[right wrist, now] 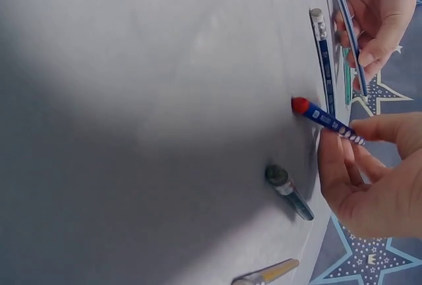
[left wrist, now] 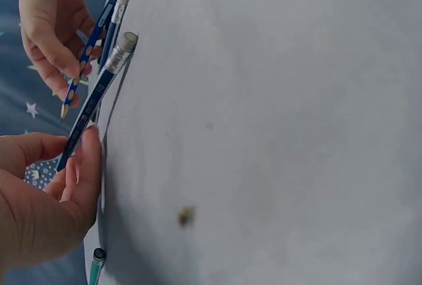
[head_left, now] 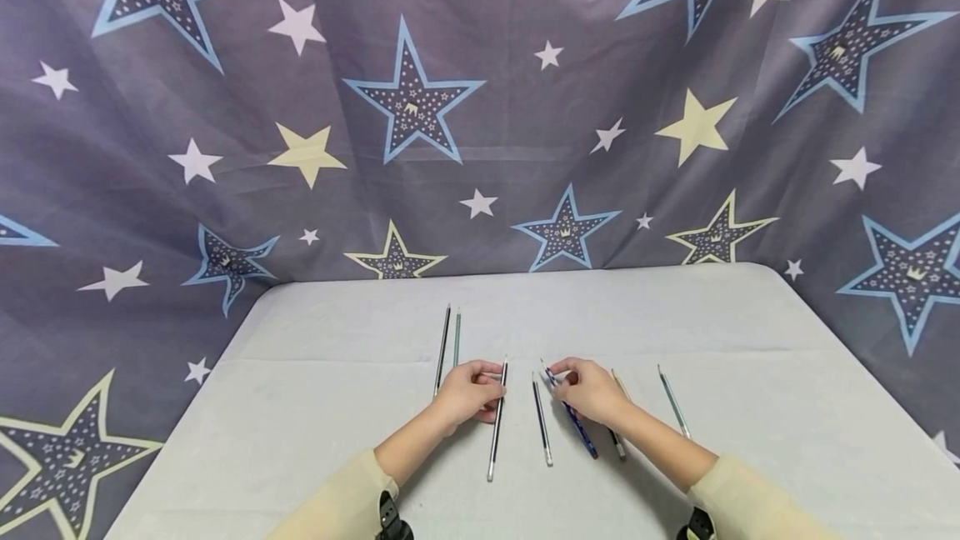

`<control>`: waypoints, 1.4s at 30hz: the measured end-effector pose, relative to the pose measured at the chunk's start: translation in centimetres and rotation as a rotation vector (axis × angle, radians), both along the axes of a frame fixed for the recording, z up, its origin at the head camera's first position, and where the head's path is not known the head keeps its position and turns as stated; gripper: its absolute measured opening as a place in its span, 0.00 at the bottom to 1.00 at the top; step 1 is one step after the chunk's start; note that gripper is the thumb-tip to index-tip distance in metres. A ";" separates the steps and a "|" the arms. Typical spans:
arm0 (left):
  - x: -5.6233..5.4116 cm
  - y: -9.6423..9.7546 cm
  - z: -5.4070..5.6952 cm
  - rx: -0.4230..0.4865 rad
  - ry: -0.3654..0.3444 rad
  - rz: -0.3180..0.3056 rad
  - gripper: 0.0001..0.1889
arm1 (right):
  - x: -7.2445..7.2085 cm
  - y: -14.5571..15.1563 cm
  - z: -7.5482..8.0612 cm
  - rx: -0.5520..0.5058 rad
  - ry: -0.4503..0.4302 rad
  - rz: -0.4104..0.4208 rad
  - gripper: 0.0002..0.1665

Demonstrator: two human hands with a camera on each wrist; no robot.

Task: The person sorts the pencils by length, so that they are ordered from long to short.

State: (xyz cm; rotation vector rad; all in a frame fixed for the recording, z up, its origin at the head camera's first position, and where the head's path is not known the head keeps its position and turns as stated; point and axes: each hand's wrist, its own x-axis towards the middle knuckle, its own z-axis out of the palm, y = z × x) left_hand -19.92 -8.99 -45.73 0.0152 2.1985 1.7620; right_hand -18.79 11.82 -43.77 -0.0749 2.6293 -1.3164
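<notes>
My left hand (head_left: 468,394) pinches a dark blue pencil (head_left: 496,440) between thumb and fingers, its tip pointing away and its white eraser end toward me. In the left wrist view, the eraser end of this dark pencil (left wrist: 109,77) rises from the fingers. A short way to the right, my right hand (head_left: 596,392) pinches a blue dotted pencil (head_left: 582,433), tilted, with a red end that shows clearly in the right wrist view on the dotted pencil (right wrist: 323,119). Between the hands, another dark blue pencil (head_left: 542,425) with an eraser lies on the table.
Beyond the left hand lie a black pencil (head_left: 443,348) and a green pencil (head_left: 457,336). Partly hidden by the right hand are a yellow pencil (head_left: 619,382) and a dark pencil (head_left: 617,444). Farther right is a green pencil (head_left: 673,401). A star-patterned curtain (head_left: 510,140) hangs behind the white table (head_left: 300,407).
</notes>
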 end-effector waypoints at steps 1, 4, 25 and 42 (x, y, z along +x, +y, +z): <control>0.0 0.0 0.0 0.001 -0.001 -0.006 0.20 | 0.0 0.0 0.0 -0.014 -0.008 0.002 0.16; 0.1 0.0 0.2 0.007 -0.004 -0.028 0.21 | -0.2 0.2 0.1 -0.063 -0.035 0.010 0.16; -0.1 0.5 1.1 0.132 -0.022 0.056 0.23 | -0.9 0.7 1.1 -0.310 -0.134 0.027 0.23; -0.5 1.3 1.3 0.177 -0.014 0.105 0.23 | -0.7 0.1 0.8 -0.401 -0.120 -0.012 0.24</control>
